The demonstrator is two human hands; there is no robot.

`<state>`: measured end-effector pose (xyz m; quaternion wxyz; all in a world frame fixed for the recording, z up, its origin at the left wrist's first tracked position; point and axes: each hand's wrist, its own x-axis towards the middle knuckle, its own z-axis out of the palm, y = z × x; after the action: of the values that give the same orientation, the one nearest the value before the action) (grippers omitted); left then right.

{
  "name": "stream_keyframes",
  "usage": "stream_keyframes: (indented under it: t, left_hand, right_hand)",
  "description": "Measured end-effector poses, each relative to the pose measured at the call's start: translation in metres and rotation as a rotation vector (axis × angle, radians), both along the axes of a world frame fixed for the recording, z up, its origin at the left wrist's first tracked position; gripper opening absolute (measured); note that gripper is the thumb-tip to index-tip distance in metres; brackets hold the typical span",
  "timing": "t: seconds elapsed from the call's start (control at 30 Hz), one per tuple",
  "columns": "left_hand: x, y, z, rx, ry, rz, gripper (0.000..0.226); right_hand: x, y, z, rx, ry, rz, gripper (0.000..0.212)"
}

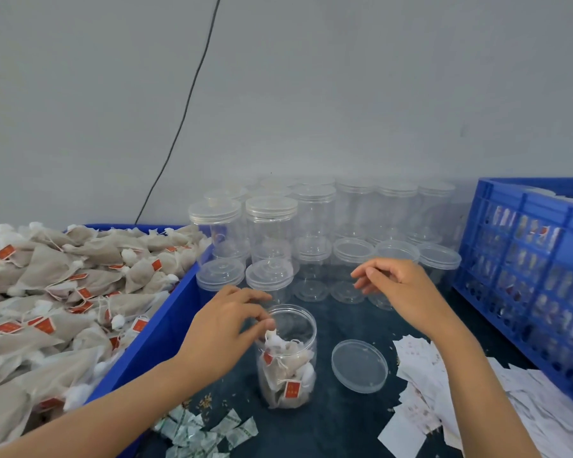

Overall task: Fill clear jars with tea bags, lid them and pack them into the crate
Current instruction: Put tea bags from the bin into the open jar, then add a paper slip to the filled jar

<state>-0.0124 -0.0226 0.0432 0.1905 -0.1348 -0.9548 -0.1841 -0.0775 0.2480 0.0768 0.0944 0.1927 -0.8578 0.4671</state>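
A tea bag (272, 337) is pinched by the left hand (224, 325) at the open jar's (286, 358) mouth. The right hand (401, 285), loosely curled and empty, is held at 1 o'clock. The lid (359, 365) lies at 3 o'clock.

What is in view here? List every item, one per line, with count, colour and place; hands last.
open jar: one, clear, centre of table, partly filled with tea bags
loose lid: one, clear, flat on table right of the open jar
empty lidded jars: many, clear, stacked against the wall
tea bags: a heap, beige with red tags, in the blue bin at left
blue crate: one, at right, jars inside
paper slips: a pile, white, lower right
sachets: several, green-white, near edge
cable: one, black, on wall
left hand: fingertips at the jar mouth
right hand: raised, grip empty
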Motion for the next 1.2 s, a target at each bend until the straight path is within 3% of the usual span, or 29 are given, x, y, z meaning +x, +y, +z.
stream_keyframes:
  t: [0.2, 0.33, 0.63, 0.87, 1.0, 1.2]
  left_hand:
    - [0.005, 0.004, -0.003, 0.266, -0.364, -0.192, 0.068]
    - [0.005, 0.007, -0.007, 0.229, -0.346, -0.196, 0.093]
    - [0.01, 0.01, -0.007, 0.192, -0.23, -0.189, 0.095]
    - [0.009, 0.009, -0.006, 0.175, -0.228, -0.171, 0.092]
    - [0.009, 0.01, -0.007, 0.173, -0.222, -0.17, 0.092]
    - [0.008, 0.01, -0.009, 0.192, -0.226, -0.16, 0.094]
  right_hand:
    - [-0.001, 0.015, 0.0, 0.013, -0.072, -0.032, 0.025]
    - [-0.008, 0.023, -0.007, 0.112, -0.162, -0.049, 0.02]
    - [-0.029, 0.047, -0.045, 0.482, -0.381, -0.321, 0.023]
    - [-0.026, 0.049, -0.067, 0.757, -0.547, -0.369, 0.036]
    - [-0.028, 0.051, -0.071, 0.709, -0.598, -0.402, 0.041]
    - [-0.036, 0.058, -0.067, 0.556, -0.475, -0.466, 0.016]
